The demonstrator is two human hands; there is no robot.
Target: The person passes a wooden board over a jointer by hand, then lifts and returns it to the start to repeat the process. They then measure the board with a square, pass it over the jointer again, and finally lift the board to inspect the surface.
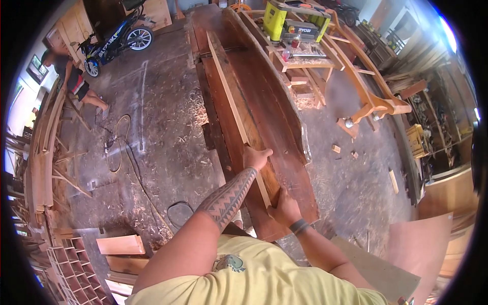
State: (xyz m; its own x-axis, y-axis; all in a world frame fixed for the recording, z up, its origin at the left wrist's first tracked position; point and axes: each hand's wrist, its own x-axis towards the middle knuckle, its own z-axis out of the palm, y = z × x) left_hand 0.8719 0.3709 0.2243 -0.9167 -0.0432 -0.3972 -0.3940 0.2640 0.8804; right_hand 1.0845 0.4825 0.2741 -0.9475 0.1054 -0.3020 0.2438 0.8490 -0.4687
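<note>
Long narrow wooden board (pixel 250 127): brown on its upper face, pale along its left edge, lying lengthwise over the broad reddish-brown wooden surface (pixel 277 112) in front of the wearer.
Left hand (pixel 257 157): grasping the board across its width, thumb over the brown face; the forearm is tattooed.
Right hand (pixel 286 207): grasping the board at its near end, below the left hand, with a dark band on the wrist.
Yellow shirt (pixel 264 269): worn by the person, just below both hands.
Pale wood shavings (pixel 197 109): scattered on the grey floor (pixel 168 122) left of the reddish-brown surface.
Lime-green and grey RYOBI machine (pixel 297 28): on a wooden stand, right of the surface's far part.
Orange-brown curved wooden frame (pixel 373 99): right of the machine.
Blue and black motorcycle (pixel 114 43): far left, near another person (pixel 76 79), who stands beside stacked long boards (pixel 47 147).
</note>
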